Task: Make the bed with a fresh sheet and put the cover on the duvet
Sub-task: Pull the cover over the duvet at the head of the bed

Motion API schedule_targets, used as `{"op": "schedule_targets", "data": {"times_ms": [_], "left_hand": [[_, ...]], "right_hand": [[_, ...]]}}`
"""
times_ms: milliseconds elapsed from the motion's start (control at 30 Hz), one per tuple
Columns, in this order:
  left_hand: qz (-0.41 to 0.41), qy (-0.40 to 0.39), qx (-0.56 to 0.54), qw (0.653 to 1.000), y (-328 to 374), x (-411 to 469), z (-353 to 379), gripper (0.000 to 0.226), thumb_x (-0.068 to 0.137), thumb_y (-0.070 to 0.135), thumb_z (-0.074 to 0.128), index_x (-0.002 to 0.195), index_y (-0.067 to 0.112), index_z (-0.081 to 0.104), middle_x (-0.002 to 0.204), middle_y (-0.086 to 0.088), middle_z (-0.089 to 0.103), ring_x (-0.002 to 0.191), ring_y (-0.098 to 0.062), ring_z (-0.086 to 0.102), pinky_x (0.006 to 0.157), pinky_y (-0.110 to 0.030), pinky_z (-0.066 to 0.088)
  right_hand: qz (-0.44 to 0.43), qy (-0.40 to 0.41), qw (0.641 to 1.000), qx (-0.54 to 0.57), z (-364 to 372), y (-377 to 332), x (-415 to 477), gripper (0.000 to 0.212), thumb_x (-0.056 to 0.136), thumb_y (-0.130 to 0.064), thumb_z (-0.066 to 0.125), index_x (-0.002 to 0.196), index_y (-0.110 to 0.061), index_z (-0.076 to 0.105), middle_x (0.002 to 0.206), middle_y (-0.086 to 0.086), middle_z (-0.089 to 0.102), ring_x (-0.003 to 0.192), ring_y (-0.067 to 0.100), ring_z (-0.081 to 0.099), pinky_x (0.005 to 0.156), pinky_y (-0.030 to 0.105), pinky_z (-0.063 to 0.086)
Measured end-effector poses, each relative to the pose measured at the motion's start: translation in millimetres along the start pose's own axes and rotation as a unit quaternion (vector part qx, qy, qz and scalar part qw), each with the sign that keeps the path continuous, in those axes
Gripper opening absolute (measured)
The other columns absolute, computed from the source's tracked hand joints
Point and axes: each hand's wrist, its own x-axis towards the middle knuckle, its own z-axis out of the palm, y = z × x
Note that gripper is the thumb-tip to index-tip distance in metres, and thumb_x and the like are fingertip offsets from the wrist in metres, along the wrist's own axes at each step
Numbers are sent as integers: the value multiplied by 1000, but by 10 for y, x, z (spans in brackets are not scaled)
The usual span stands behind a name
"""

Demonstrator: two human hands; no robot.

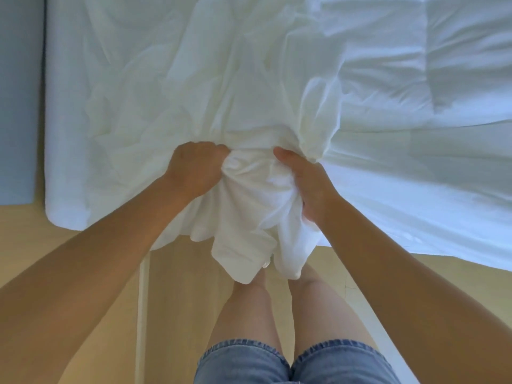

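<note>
Left hand [194, 170] clenched, knuckles up, fingers buried in a fistful of white cloth; right hand [307, 184] clamped on the other side of the same bunch, thumb laid along the top. Between them sits a gathered wad of what I take to be the duvet cover [249, 200], its loose end spilling over the edge of the bed [63, 134] and hanging down in front of the person's knees. From the fists the cloth fans out across the bed in soft creases, thin and limp, so it should weigh little, crumple wherever it is squeezed, and slide off smooth fingers unless plenty is bunched in each grip. Better purchase would come from a hem or a corner than from the middle, though I can't pick out either here. Further right lies the quilted duvet [457, 56], puffier and surely bulkier to shift. Below, a pale wooden floor [83, 273] and denim shorts [277, 361].
</note>
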Motion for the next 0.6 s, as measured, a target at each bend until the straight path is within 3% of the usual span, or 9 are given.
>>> {"op": "schedule_targets", "data": {"times_ms": [100, 167, 300, 367, 467, 533, 600], "left_hand": [[14, 32, -31, 999, -83, -252, -111, 23, 69, -9, 62, 90, -1, 67, 77, -21, 66, 65, -41, 63, 54, -38, 43], [12, 18, -38, 999, -74, -450, -81, 30, 58, -15, 70, 86, -4, 69, 72, -23, 66, 59, -41, 64, 50, -42, 48], [-43, -56, -61, 996, 109, -689, 182, 41, 62, -13, 72, 101, -2, 70, 89, -21, 70, 76, -41, 67, 60, -46, 51], [-58, -132, -52, 988, 324, -708, 316, 44, 75, 0, 65, 119, 4, 61, 107, -17, 66, 96, -35, 63, 74, -43, 49], [-3, -263, -19, 965, 640, -665, 422, 56, 84, 25, 58, 136, 13, 42, 128, -5, 52, 115, -24, 51, 90, -33, 44], [50, -351, -2, 935, 740, -570, 373, 63, 83, 46, 57, 137, 20, 38, 134, 4, 46, 119, -16, 48, 94, -26, 41], [27, -382, -88, 919, 733, -392, 242, 53, 80, 58, 60, 121, 25, 55, 123, 8, 56, 108, -12, 55, 87, -25, 45]], "right_hand": [[-39, -6, 999, 16, -552, -165, -280, 18, 70, -21, 74, 88, -19, 77, 90, 4, 74, 83, 22, 71, 66, 32, 57], [-84, 54, 995, 17, -1175, -371, -526, 12, 71, -19, 68, 74, -23, 78, 80, -1, 74, 72, 15, 71, 59, 26, 55], [-124, 180, 976, -3, -2319, -779, -925, 18, 84, -16, 58, 84, -22, 76, 82, -6, 74, 75, 13, 71, 59, 28, 56], [-111, 196, 974, -23, -2524, -772, -926, 15, 75, -16, 65, 87, -20, 74, 83, -4, 74, 75, 16, 71, 58, 30, 57], [-93, 206, 974, -26, -2485, -621, -816, 22, 69, -16, 68, 91, -17, 68, 78, -2, 74, 69, 17, 71, 55, 30, 56], [-90, 211, 973, -14, -2450, -609, -765, 28, 66, -22, 70, 94, -18, 68, 80, -2, 74, 72, 17, 71, 56, 30, 56], [-96, 214, 972, -17, -2458, -666, -762, 31, 67, -28, 71, 96, -20, 68, 81, -3, 74, 73, 16, 71, 58, 29, 56]]}}
